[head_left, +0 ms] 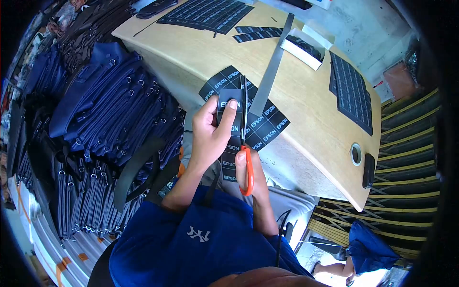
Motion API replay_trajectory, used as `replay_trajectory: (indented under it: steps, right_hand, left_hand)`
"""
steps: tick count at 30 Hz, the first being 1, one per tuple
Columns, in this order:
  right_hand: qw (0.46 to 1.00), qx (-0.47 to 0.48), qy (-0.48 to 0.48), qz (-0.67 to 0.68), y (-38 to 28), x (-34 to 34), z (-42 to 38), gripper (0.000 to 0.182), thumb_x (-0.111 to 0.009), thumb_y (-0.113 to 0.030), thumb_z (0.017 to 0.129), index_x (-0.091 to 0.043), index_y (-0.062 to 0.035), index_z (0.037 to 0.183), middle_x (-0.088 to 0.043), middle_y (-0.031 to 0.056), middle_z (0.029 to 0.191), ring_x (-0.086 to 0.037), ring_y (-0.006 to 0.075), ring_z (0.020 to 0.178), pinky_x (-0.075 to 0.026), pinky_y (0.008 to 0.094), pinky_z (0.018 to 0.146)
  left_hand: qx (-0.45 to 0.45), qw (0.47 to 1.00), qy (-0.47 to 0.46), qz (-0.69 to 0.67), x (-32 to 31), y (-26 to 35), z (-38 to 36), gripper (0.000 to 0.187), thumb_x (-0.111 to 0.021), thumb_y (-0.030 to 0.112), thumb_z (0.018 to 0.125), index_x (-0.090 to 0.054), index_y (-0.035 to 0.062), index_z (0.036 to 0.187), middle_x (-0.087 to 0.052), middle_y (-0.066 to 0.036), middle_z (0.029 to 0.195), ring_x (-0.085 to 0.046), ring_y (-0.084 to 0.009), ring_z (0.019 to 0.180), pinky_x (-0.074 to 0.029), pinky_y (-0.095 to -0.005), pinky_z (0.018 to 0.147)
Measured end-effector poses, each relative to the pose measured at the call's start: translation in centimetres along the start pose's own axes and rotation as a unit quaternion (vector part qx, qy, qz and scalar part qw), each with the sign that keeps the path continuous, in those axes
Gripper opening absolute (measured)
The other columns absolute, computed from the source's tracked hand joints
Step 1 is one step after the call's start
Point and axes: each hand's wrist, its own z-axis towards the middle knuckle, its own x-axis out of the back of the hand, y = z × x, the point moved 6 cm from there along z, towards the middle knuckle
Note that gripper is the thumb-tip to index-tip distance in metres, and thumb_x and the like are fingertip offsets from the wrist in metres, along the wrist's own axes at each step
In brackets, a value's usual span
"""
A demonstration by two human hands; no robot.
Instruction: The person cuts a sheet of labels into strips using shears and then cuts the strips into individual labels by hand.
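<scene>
My left hand (208,133) pinches a black strip (231,163) printed with EPSON labels, its thumb on top near the upper end. My right hand (257,177) is closed round the orange handles of a pair of scissors (247,171). The blades point up along the strip's right edge, and they look nearly closed. Beneath and behind both hands, larger black EPSON sheets (270,125) lie at the table's edge. A long metal ruler (274,64) lies across the table, its lower end over those sheets.
The wooden table (306,138) carries more label sheets (205,15), an open white box (302,50), a tape roll (355,154) and a black object (368,171). Many blue straps (114,95) hang at left. Another person's leg (333,270) shows at lower right.
</scene>
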Motion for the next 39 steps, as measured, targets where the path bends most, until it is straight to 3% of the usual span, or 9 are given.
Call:
replay_trajectory:
  steps: [8, 10, 14, 16, 18, 20, 26, 29, 39]
  right_hand:
    - [1.000, -0.012, 0.020, -0.013, -0.2, 0.2, 0.0, 0.051, -0.045, -0.038, 0.095, -0.046, 0.0029, 0.065, -0.039, 0.0104, 0.053, -0.038, 0.0192, 0.050, -0.034, 0.0372, 0.050]
    - [0.998, -0.008, 0.066, -0.004, -0.4, 0.5, 0.0, 0.063, -0.034, -0.052, 0.095, -0.042, 0.0012, 0.062, -0.036, 0.0027, 0.052, -0.031, 0.0124, 0.051, -0.028, 0.0344, 0.045]
    - [0.994, -0.019, 0.106, 0.009, 0.0, 1.2, -0.1, 0.063, -0.034, -0.055, 0.094, -0.043, -0.0007, 0.064, -0.035, 0.0008, 0.052, -0.032, 0.0103, 0.048, -0.027, 0.0316, 0.043]
    - [0.993, 0.002, 0.083, 0.087, 0.4, 1.1, 0.0, 0.063, -0.032, -0.060, 0.092, -0.044, -0.0030, 0.068, -0.034, -0.0014, 0.052, -0.033, 0.0072, 0.044, -0.026, 0.0261, 0.039]
    - [0.992, -0.014, 0.079, 0.095, 0.4, 1.5, -0.5, 0.065, -0.029, -0.065, 0.090, -0.044, -0.0042, 0.071, -0.034, -0.0028, 0.053, -0.035, 0.0046, 0.041, -0.026, 0.0212, 0.035]
    - [0.989, -0.021, 0.069, 0.129, 1.1, 1.6, -0.9, 0.056, -0.038, -0.048, 0.095, -0.049, 0.0015, 0.072, -0.046, 0.0045, 0.061, -0.041, 0.0110, 0.054, -0.035, 0.0289, 0.050]
    - [0.998, 0.016, 0.032, 0.055, -0.5, 1.1, -1.8, 0.070, -0.035, -0.063, 0.089, -0.047, 0.0056, 0.091, -0.044, 0.0128, 0.065, -0.045, 0.0207, 0.059, -0.037, 0.0353, 0.055]
    - [0.998, 0.028, 0.049, -0.019, -1.2, 1.0, -2.0, 0.077, -0.029, -0.067, 0.088, -0.047, 0.0081, 0.095, -0.043, 0.0180, 0.064, -0.046, 0.0327, 0.056, -0.038, 0.0416, 0.054]
    - [0.999, 0.005, 0.043, -0.027, -1.1, 0.9, -2.2, 0.080, -0.028, -0.065, 0.089, -0.048, 0.0110, 0.103, -0.047, 0.0203, 0.065, -0.047, 0.0343, 0.057, -0.040, 0.0432, 0.056]
  left_hand:
    - [-0.020, 1.000, -0.004, 0.009, 0.0, 0.1, 0.2, 0.021, -0.057, 0.012, 0.092, -0.049, 0.0039, 0.075, -0.044, 0.008, 0.062, -0.037, 0.0025, 0.056, -0.029, -0.0181, 0.045]
    - [-0.021, 0.999, -0.007, 0.033, 0.4, -0.3, 0.2, 0.023, -0.057, 0.013, 0.092, -0.048, 0.0048, 0.073, -0.040, 0.009, 0.059, -0.034, 0.0029, 0.055, -0.025, -0.0179, 0.043]
    - [-0.028, 0.999, -0.008, 0.021, 0.2, -0.1, 0.3, 0.023, -0.057, 0.014, 0.092, -0.049, 0.0051, 0.073, -0.038, 0.010, 0.059, -0.031, 0.0033, 0.054, -0.022, -0.0180, 0.043]
    - [0.013, 0.999, -0.021, 0.028, 0.2, -0.3, 0.3, 0.017, -0.054, 0.014, 0.094, -0.062, -0.0005, 0.098, -0.056, 0.006, 0.078, -0.043, 0.0017, 0.067, -0.034, -0.0156, 0.055]
    - [0.015, 1.000, -0.007, 0.013, -0.4, 0.4, 0.5, 0.014, -0.055, 0.015, 0.093, -0.058, 0.0023, 0.088, -0.049, 0.008, 0.070, -0.038, 0.0028, 0.061, -0.029, -0.0162, 0.050]
    - [0.018, 1.000, 0.007, -0.003, -0.5, 0.6, 0.5, 0.018, -0.057, 0.015, 0.092, -0.054, 0.0050, 0.078, -0.041, 0.010, 0.061, -0.032, 0.0038, 0.055, -0.023, -0.0169, 0.044]
    - [-0.015, 1.000, -0.013, 0.013, -1.3, 0.7, 0.1, 0.017, -0.057, 0.014, 0.092, -0.055, 0.0039, 0.079, -0.046, 0.009, 0.063, -0.035, 0.0033, 0.056, -0.026, -0.0170, 0.045]
    - [-0.007, 1.000, -0.009, 0.008, -1.5, 0.6, -0.3, 0.017, -0.057, 0.014, 0.092, -0.055, 0.0028, 0.080, -0.048, 0.008, 0.063, -0.037, 0.0027, 0.056, -0.028, -0.0175, 0.045]
    - [-0.018, 0.999, -0.018, 0.021, -1.5, 0.9, -0.7, 0.016, -0.058, 0.013, 0.092, -0.055, 0.0020, 0.081, -0.050, 0.006, 0.064, -0.041, 0.0022, 0.056, -0.032, -0.0174, 0.046]
